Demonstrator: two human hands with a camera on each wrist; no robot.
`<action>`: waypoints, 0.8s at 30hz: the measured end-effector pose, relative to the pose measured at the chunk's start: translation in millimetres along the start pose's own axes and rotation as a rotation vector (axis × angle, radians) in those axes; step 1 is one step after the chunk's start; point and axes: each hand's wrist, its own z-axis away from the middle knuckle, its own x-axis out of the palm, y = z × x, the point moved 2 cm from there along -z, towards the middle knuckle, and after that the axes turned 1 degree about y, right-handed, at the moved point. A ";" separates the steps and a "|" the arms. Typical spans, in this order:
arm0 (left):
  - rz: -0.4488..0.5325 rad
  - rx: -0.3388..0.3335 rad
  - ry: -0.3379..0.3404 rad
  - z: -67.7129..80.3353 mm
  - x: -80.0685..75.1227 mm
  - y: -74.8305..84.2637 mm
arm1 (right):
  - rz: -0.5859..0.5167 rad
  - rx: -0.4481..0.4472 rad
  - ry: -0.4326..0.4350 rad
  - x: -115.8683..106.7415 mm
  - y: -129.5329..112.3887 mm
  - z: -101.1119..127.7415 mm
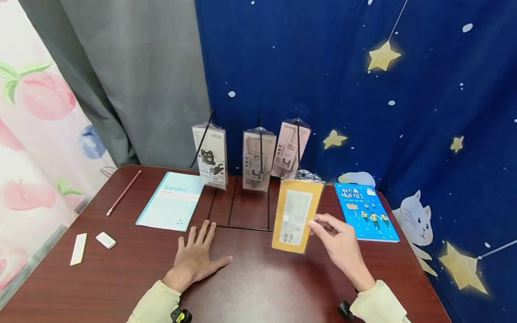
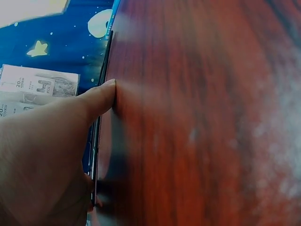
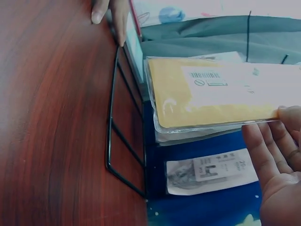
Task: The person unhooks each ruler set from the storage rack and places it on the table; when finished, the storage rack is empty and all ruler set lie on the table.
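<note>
The right hand (image 1: 341,244) has its grip closed on the edge of a yellow packet (image 1: 296,215), fingers pinching it and holding it upright above the counter (image 1: 258,278), just at 6 o'clock of the black wire rack (image 1: 242,211); the left hand (image 1: 198,255) lies flat with fingers spread on the counter, grip open, holding nothing; three hanging packets (image 1: 258,161) sit on the rack at 12 o'clock; a blue book (image 1: 365,211) lies at 3 o'clock of the packet, a light notebook (image 1: 171,201) at 9 o'clock.
</note>
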 end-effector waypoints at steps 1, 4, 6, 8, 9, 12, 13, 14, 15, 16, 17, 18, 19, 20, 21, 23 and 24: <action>-0.002 0.001 0.000 -0.2 -0.4 0.3 | 0.004 0.007 0.005 -3.2 -0.8 3.2; 0.001 -0.001 -0.009 -0.5 -0.6 0.5 | 0.054 0.042 0.036 -17.0 0.8 15.3; 0.005 0.000 -0.012 -0.4 -0.2 0.8 | 0.116 0.089 0.066 -29.5 5.0 24.6; 0.005 -0.002 -0.018 -0.4 0.8 0.0 | 0.176 0.159 0.086 -44.2 11.3 33.9; 0.003 -0.003 -0.016 0.0 0.5 0.0 | 0.196 0.212 0.088 -52.5 15.0 38.4; -0.003 -0.005 -0.013 0.3 -0.4 -0.4 | 0.228 0.404 0.056 -80.2 28.7 52.1; -0.005 -0.005 -0.012 0.0 -0.8 -0.7 | 0.225 0.467 0.035 -89.9 34.4 56.7; -0.004 -0.003 -0.007 0.1 -1.7 -0.4 | 0.228 0.532 0.005 -99.7 40.4 61.2; -0.003 -0.003 -0.005 0.1 -2.4 -0.3 | 0.247 0.586 -0.024 -109.3 46.8 65.4; -0.001 -0.002 -0.003 -0.1 -2.8 -0.4 | 0.265 0.627 -0.057 -118.2 53.6 69.3; 0.000 -0.003 -0.005 -0.3 -3.0 -0.7 | 0.278 0.661 -0.089 -126.2 60.7 72.9; 0.001 -0.003 -0.007 -0.5 -3.2 -1.0 | 0.293 0.685 -0.120 -133.5 68.3 76.5; 0.001 -0.003 -0.009 -0.4 -3.6 -1.1 | 0.311 0.708 -0.149 -139.8 75.7 79.6; 0.001 -0.003 -0.010 -0.4 -3.8 -1.5 | 0.327 0.728 -0.177 -145.3 82.8 82.7; -0.001 -0.004 -0.013 -0.3 -3.9 -1.8 | 0.329 0.744 -0.196 -149.6 89.7 85.7; -0.005 -0.002 -0.007 -0.5 -3.8 -2.7 | 0.305 0.776 -0.222 -155.6 102.7 91.0; -0.007 -0.001 -0.004 -0.4 -4.0 -3.1 | 0.293 0.788 -0.225 -157.8 108.5 93.4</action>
